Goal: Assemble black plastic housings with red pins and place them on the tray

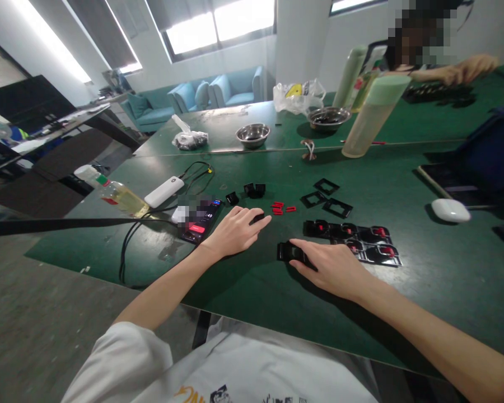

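My left hand [240, 230] is closed on a small black plastic part [257, 218], pinched near its fingertips and partly covered. My right hand [330, 264] grips a black rectangular plastic piece [284, 252], thumb and fingers on either side, with one end sticking out to the left. Small red clips [278, 209] lie just beyond, between the two hands. Several black parts with red pieces in them [380, 253] lie in rows beside my right hand. Farther back are flat black frames [338, 208] and loose black blocks [254, 191].
By my left forearm are a lit phone [201, 221], a white power bank [164, 192] with cables, and a tilted bottle [124, 197]. Metal bowls [252, 135] and a green-lidded bottle [373, 117] stand farther back. A white mouse case [451, 210] lies right. Another person's hands [466, 71] work opposite.
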Tool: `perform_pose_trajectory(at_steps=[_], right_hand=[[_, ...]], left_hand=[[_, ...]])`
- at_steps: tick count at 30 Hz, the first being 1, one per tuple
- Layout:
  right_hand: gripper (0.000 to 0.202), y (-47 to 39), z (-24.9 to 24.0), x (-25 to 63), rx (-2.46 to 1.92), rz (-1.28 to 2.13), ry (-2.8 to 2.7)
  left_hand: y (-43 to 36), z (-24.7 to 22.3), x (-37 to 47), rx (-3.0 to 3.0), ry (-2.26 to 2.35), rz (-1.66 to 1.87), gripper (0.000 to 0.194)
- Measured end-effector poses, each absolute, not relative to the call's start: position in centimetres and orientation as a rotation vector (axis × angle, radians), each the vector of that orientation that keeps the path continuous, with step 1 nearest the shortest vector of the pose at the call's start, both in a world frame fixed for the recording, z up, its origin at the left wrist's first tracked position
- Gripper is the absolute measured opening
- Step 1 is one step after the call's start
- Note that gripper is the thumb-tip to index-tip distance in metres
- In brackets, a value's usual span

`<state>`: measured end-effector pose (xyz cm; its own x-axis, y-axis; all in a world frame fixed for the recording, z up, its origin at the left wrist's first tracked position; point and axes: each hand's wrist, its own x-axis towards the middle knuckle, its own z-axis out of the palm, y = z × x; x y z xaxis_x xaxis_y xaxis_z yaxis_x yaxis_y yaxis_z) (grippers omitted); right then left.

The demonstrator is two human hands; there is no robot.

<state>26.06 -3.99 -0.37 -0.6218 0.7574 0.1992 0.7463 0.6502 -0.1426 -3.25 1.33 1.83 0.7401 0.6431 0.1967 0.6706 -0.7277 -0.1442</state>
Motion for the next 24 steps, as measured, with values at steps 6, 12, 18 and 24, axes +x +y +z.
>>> perform_pose_trajectory(at_steps=[6, 12, 18, 24], right_hand=[[0.043, -3.98, -0.29, 26.00, -1.225, 0.061, -2.636], [0.043, -4.03, -0.12, 26.02, -1.235, 0.063, -2.643], [0.043, -4.05, -0.20, 26.07, -1.234, 0.052, -2.647], [0.042, -4.00, -0.25, 26.01, -1.218, 0.048, -2.647]], left_hand=[[1.29, 1.86, -3.16, -2.712, -1.028, -0.148, 0.049], [1.24, 1.91, -3.09, -2.738, -1.047, -0.167, 0.049], [1.37, 1.66, -3.23, -2.725, -1.024, -0.195, 0.046], [1.49, 1.52, -3.31, -2.722, -0.986, -0.254, 0.039]])
